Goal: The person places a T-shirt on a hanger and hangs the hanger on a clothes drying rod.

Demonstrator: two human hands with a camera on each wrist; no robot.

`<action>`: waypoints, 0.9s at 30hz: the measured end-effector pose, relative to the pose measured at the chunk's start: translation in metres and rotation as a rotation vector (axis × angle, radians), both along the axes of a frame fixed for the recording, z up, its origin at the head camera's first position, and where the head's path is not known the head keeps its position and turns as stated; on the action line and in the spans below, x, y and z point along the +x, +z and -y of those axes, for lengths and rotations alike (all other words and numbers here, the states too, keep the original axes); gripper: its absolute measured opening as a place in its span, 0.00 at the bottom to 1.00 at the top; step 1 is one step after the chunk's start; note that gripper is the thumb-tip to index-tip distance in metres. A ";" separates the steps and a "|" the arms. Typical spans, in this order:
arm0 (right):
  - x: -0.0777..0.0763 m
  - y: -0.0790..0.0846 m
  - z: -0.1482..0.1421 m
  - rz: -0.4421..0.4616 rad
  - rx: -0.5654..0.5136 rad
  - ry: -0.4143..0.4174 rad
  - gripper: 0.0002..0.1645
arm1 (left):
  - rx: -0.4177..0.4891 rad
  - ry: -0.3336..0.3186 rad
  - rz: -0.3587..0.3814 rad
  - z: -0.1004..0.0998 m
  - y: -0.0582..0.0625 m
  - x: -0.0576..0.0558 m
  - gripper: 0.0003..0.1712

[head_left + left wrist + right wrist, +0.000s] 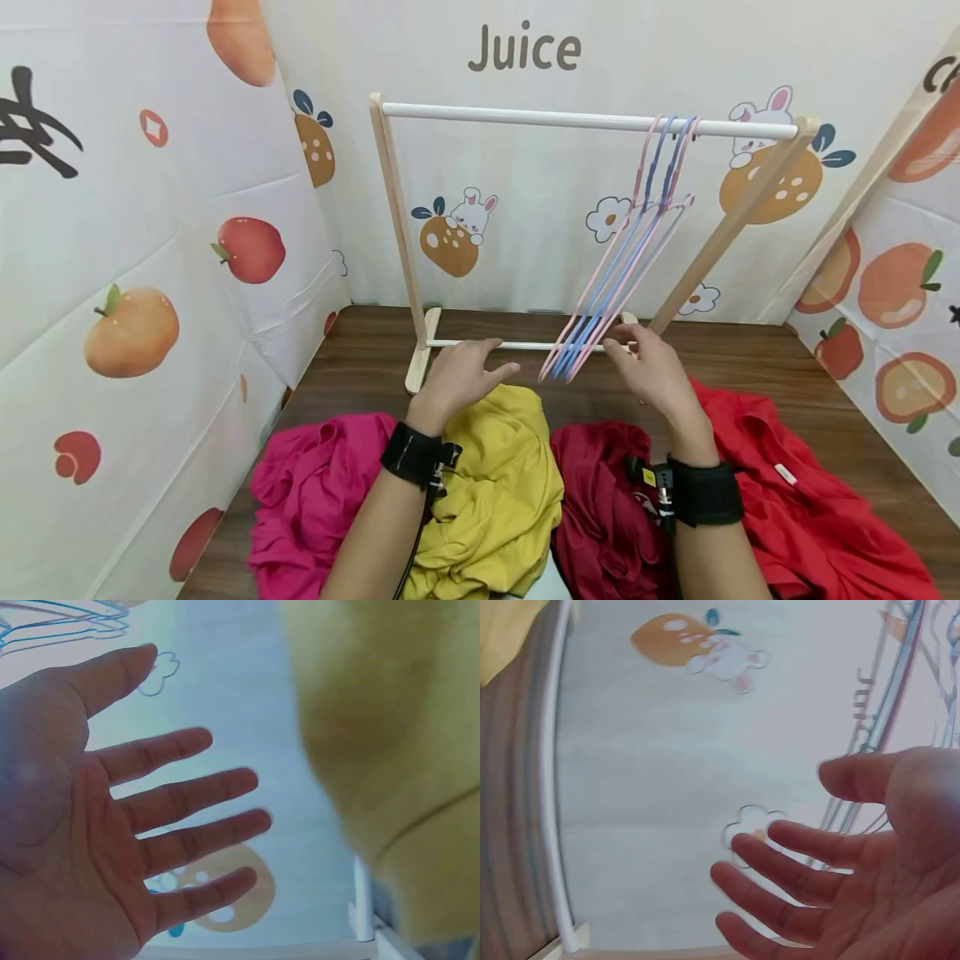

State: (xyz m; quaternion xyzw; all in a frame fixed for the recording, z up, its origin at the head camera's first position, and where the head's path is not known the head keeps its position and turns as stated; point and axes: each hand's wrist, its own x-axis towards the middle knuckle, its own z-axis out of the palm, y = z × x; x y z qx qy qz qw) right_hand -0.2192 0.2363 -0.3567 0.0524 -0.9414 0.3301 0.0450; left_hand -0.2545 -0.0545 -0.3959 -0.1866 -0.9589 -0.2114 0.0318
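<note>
My left hand (463, 375) hovers over the yellow cloth (495, 475), palm facing inward; its fingers (191, 787) are spread and hold nothing. Close to the lower ends of the hangers is my right hand (651, 371), its fingers (787, 881) loosely extended with nothing in them. Several pink and blue hangers (600, 308) hang bunched toward the right side of the rack's white top rail (525, 117). Under the right forearm lies a dark red cloth (607, 500).
A magenta cloth (330, 492) lies heaped at the left and a bright red garment (810, 500) spreads at the right. The rack's wooden posts (401, 225) rise from the brown tabletop (337, 367). Fruit-printed curtains (172, 250) enclose the back and sides.
</note>
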 end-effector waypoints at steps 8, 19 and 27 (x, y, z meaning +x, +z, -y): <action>0.018 0.026 0.003 -0.064 -0.385 -0.042 0.37 | 0.109 -0.023 -0.091 0.007 0.017 0.008 0.16; 0.033 0.039 0.023 0.042 -0.815 0.131 0.41 | 0.170 -0.047 -0.192 0.007 0.040 0.024 0.12; 0.042 0.047 0.035 0.020 -0.802 0.051 0.43 | 0.364 -0.256 -0.293 0.001 0.057 0.039 0.15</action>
